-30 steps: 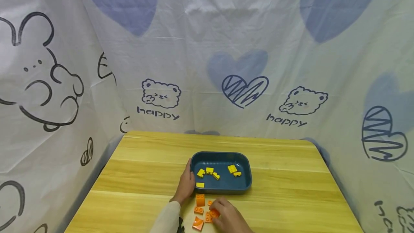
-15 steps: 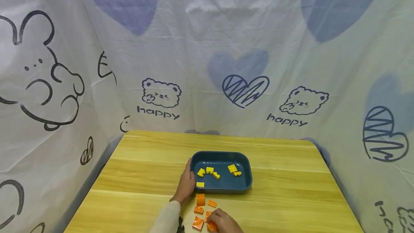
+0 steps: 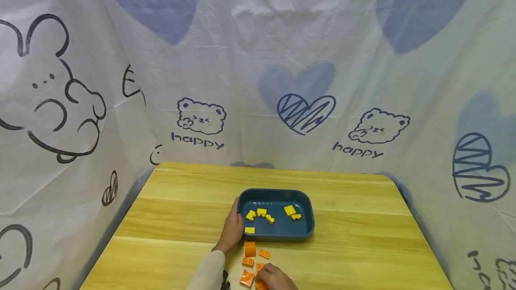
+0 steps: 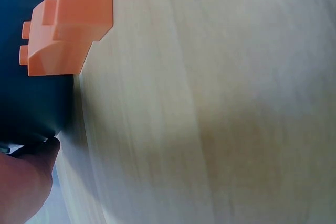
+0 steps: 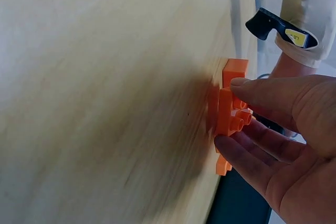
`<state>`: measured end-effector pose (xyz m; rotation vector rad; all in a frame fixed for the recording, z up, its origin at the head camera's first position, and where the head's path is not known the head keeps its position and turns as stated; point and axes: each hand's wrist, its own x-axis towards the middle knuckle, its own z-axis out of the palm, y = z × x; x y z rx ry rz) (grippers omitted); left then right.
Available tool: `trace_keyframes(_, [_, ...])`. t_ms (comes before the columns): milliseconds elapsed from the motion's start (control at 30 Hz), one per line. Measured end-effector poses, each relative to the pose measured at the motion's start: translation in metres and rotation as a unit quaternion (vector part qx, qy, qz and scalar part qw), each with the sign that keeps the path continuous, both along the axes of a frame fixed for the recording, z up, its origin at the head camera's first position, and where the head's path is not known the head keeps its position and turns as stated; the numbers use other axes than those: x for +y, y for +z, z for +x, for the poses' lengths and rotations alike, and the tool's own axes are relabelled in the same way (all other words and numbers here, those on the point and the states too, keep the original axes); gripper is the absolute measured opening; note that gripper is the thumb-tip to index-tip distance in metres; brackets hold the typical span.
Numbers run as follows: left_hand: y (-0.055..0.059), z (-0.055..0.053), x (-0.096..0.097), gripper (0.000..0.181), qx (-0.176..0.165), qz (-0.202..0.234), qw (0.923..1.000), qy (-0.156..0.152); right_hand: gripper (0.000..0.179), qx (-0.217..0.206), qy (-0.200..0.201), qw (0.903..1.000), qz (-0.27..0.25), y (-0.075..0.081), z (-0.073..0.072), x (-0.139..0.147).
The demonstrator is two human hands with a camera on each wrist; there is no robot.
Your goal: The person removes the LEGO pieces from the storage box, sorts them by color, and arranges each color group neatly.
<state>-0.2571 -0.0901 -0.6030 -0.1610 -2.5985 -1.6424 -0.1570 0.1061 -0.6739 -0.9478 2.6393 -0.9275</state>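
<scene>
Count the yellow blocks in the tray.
6, all in the tray: one yellow block in the near left corner, three blocks grouped farther back on the left, two blocks close together on the right. The near wall might hide others.

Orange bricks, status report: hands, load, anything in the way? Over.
Left hand against the left side of the tray. Right hand pinching an orange brick. Other orange bricks between right hand and tray.
</scene>
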Motion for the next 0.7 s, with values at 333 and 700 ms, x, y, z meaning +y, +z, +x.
trace_keyframes(333, [0.001,-0.001,0.001,0.055,0.009,0.0,1.0,-0.001,0.026,0.003,0.005,0.9999,-0.014,0.007,0.004,-0.004])
trace_keyframes(700, [0.0,-0.001,0.0,0.056,0.004,-0.004,1.0,-0.001,0.026,-0.009,0.003,0.9999,-0.012,0.003,0.003,-0.005])
